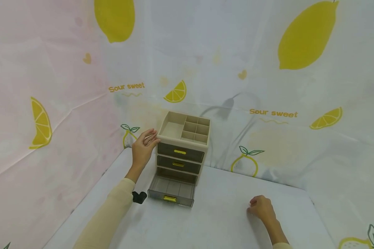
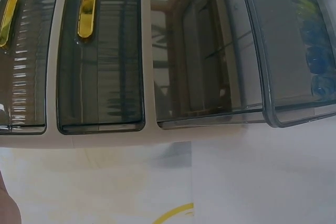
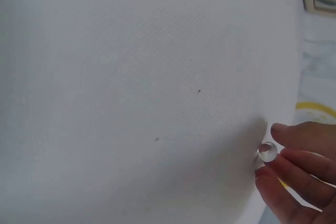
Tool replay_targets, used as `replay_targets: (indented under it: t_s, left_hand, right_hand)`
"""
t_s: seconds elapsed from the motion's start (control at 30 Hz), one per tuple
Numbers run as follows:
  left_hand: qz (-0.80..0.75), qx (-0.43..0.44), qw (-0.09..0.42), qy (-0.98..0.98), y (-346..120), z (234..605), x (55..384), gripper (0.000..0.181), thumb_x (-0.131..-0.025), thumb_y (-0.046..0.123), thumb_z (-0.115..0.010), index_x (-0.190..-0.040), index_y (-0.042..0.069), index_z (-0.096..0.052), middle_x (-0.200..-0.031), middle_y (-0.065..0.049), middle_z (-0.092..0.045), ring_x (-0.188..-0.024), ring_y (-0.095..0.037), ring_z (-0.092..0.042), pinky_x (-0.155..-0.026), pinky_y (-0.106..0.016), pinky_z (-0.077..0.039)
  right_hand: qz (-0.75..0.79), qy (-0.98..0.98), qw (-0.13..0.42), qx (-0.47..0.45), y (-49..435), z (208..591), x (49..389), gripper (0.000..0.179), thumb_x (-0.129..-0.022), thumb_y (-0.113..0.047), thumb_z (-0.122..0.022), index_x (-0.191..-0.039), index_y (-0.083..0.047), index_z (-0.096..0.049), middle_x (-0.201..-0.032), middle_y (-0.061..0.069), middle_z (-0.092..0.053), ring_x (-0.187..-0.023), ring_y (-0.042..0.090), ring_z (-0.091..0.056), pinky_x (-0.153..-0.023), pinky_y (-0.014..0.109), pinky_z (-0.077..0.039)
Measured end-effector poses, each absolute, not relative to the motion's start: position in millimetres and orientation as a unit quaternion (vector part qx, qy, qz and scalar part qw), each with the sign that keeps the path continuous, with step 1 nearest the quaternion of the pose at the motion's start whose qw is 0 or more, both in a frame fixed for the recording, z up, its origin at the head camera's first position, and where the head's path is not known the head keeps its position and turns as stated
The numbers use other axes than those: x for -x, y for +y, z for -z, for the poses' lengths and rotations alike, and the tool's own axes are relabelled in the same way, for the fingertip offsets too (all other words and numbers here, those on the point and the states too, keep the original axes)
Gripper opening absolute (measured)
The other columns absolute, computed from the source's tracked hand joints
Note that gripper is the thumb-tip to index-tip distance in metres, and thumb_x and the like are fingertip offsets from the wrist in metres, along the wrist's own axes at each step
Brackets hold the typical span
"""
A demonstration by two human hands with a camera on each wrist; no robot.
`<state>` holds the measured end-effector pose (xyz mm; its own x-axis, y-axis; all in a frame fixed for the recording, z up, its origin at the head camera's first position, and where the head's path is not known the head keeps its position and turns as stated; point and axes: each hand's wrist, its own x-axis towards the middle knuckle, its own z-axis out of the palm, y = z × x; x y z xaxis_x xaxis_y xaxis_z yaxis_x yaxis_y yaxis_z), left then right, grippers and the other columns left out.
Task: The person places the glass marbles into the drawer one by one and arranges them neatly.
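Observation:
A beige desktop drawer organizer [image 1: 182, 141] stands on the white table, with a divided open tray on top. Its two upper smoky drawers are closed and the bottom drawer [image 1: 171, 192] is pulled out. My left hand [image 1: 143, 147] touches the organizer's upper left front corner, fingers bent a little and thumb at the front edge. In the left wrist view the yellow drawer handles [image 2: 87, 11] show, with only a sliver of that hand. Out to the right, my right hand [image 1: 262, 209] holds a small clear ball [image 3: 268, 151] between thumb and fingertips, just over the table.
A black object [image 1: 139, 197] sits beside the left forearm, left of the open drawer. Lemon-printed cloth [image 1: 205, 69] hangs behind and along the sides of the table [image 1: 218, 214]. Blue and yellow-green colours [image 2: 315, 51] show at the pulled-out drawer's front.

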<state>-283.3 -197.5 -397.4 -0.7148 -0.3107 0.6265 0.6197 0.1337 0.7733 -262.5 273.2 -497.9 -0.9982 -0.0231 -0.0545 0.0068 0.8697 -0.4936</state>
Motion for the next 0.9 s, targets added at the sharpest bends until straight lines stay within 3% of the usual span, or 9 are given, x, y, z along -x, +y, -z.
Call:
replay_targets:
  t_s: [0.63,0.9]
  left_hand:
    - [0.657,0.118,0.357,-0.653,-197.4,396.3,281.9,0.047,-0.082,-0.01,-0.072,-0.126,-0.013,-0.056,-0.122,-0.035,-0.057,-0.114,-0.043,-0.058,-0.095,-0.031,-0.054]
    - [0.658,0.118,0.358,-0.652,-197.5,397.6,283.4,0.047,-0.082,-0.009,-0.073,-0.126,-0.013,-0.056,-0.121,-0.031,-0.06,-0.114,-0.043,-0.058,-0.095,-0.032,-0.054]
  right_hand:
    - [0.249,0.968,0.009,0.027,276.3,502.3,253.7,0.015,-0.065,0.004,-0.078,-0.077,0.002,-0.069,-0.065,0.001,-0.061,-0.059,0.017,-0.056,-0.05,0.031,-0.051]
    - [0.251,0.968,-0.001,0.03,277.6,504.3,252.8,0.013,-0.064,0.006,-0.077,-0.075,0.002,-0.069,-0.064,0.001,-0.063,-0.059,0.017,-0.057,-0.05,0.032,-0.052]
